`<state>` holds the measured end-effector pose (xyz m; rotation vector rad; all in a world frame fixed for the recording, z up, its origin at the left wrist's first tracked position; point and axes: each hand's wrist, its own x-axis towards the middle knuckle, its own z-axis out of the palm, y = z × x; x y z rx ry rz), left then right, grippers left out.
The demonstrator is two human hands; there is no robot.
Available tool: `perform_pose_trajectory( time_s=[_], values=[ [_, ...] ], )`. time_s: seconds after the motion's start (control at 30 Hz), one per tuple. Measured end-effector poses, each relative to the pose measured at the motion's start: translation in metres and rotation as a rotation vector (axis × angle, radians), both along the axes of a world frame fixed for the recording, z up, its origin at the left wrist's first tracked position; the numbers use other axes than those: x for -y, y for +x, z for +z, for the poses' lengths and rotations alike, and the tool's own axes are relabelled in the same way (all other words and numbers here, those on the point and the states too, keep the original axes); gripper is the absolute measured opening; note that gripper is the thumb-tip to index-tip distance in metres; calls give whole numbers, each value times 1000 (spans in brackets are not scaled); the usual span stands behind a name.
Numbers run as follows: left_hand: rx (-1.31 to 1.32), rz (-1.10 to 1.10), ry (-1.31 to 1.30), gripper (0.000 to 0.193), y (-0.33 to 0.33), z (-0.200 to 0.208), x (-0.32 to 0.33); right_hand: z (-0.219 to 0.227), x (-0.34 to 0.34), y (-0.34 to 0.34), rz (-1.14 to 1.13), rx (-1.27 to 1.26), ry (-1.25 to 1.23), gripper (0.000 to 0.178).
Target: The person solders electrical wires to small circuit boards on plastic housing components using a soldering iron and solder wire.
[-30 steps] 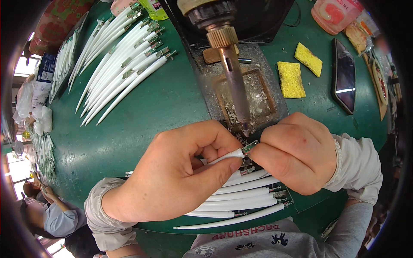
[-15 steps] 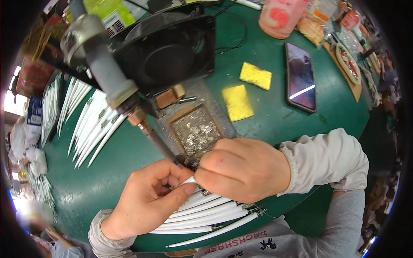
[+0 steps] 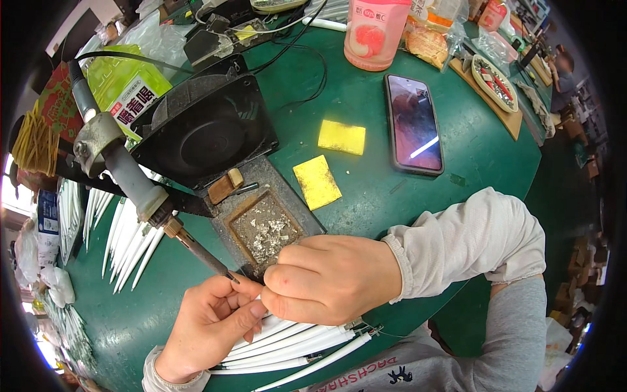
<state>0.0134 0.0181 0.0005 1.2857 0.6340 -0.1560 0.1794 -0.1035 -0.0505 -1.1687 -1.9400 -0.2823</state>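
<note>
A white tube [image 3: 259, 298] sits pinched in the left hand [image 3: 212, 323] above a green table's [image 3: 366, 209] near edge, beside a soldering iron [image 3: 196, 248]. The right hand [image 3: 333, 277] curls at its end, contents hidden. Similar tubes [image 3: 287, 346] lie below; a phone [image 3: 415, 124] lies toward the right edge.

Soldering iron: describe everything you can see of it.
The soldering iron slants down to the right, its pale grey handle joined to a rounded, whitish holder. Below sit a brassy collar and a dull, metallic-looking barrel narrowing to a dark tip. The tip hangs close to the fingers of the left hand; whether it touches anything is unclear.
</note>
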Motion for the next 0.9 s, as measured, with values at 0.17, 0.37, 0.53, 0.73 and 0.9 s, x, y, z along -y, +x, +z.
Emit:
perform_pose_trajectory(
  time_s=[0.17,0.37,0.53,0.73,0.9],
  values=[
    [-7,3,10,15,2,0,5,1,3,1,-34,14,-30,16],
    [50,-3,564,11,-7,-11,10,2,-2,1,23,-37,-138,16],
    [176,-129,731,12,2,-13,6,8,1,5,7,-111,-335,14],
    [218,-100,728,11,0,-9,7,12,0,4,63,-162,-407,22],
    [101,-82,570,11,-1,-7,6,16,1,4,57,-194,-460,22]
  ],
)
